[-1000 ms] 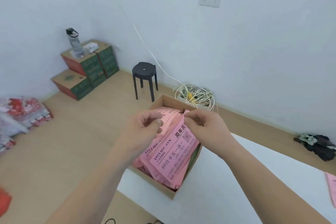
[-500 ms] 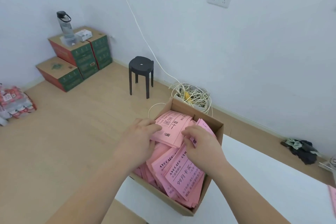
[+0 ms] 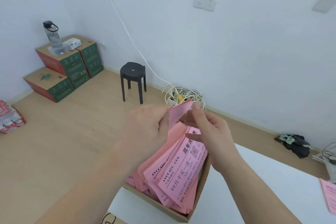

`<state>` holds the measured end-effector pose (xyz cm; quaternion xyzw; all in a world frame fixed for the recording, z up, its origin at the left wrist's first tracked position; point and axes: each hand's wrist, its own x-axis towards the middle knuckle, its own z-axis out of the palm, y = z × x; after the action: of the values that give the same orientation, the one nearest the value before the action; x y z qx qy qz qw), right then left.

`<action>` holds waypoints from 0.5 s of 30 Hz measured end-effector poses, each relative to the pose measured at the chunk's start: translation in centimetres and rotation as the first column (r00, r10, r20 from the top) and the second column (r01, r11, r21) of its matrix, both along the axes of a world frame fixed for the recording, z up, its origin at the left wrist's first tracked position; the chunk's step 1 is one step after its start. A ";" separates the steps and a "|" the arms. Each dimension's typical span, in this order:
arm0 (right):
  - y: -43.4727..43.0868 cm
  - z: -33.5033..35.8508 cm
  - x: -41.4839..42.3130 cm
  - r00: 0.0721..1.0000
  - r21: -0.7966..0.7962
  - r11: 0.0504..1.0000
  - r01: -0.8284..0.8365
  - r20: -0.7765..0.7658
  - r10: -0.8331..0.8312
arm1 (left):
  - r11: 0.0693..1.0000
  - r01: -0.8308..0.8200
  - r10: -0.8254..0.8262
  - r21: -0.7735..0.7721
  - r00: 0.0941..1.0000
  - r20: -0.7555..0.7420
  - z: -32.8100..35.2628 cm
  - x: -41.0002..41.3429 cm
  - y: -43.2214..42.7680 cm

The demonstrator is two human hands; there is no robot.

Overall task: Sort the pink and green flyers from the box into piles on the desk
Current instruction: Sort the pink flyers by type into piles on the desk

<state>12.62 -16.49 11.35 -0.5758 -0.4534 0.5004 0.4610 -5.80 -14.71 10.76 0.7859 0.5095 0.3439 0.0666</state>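
Pink flyers [image 3: 181, 174], standing lengthwise, tops tilted right

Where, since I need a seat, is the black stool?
In the head view, the black stool stands on the floor left of centre, between the stacked cartons and the cable tangle.

pink flyers [image 3: 179, 176] | "AVOCADO·GYM" | "99月卡买一送一" | "周年庆" | QR code

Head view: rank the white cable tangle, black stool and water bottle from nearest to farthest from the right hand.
1. White cable tangle: on the floor just beyond the right hand.
2. Black stool: farther left, by the wall.
3. Water bottle: far left, atop the cartons.
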 end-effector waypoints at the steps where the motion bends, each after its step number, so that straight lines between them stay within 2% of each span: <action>1: -0.1 0.7 0.1 0.999 -0.006 1.000 -0.011 -0.043 0.011 | 0.999 0.038 -0.037 0.035 0.999 -0.008 0.5 1.2 -0.7; 3: -0.4 1.7 0.6 0.994 -0.005 1.000 0.018 -0.108 -0.018 | 0.989 0.132 -0.131 0.063 0.991 -0.015 0.8 3.6 -1.6; 5: -1.0 2.0 2.3 0.993 -0.011 0.997 0.080 -0.088 -0.081 | 0.968 0.251 -0.252 0.017 0.968 0.000 0.3 5.8 -2.3; 8: -3.0 2.6 6.1 0.989 -0.018 0.990 0.140 0.039 -0.140 | 0.880 0.435 -0.398 -0.190 0.894 0.204 0.2 8.0 -3.3; 10: -5.3 2.7 9.3 0.973 0.013 0.986 0.163 0.163 -0.163 | 0.904 0.358 -0.251 -0.233 0.886 0.389 0.1 8.9 -3.5; 12: -7.6 2.5 12.6 0.943 0.048 0.978 0.204 0.259 -0.210 | 0.936 0.192 -0.039 -0.294 0.890 0.455 -0.5 9.6 -2.9; 13: -8.8 2.2 14.2 0.935 0.053 0.974 0.221 0.270 -0.227 | 0.901 0.193 0.010 -0.388 0.886 0.463 -0.6 10.2 -2.6; 15: -11.2 1.5 17.0 0.938 0.046 0.964 0.261 0.224 -0.264 | 0.728 0.374 -0.016 -0.574 0.846 0.532 -0.9 11.9 -2.5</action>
<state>29.60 -27.66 12.89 -0.6811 -0.4263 0.3615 0.4730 6.15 -17.19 9.85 0.6471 0.4739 0.3211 0.5036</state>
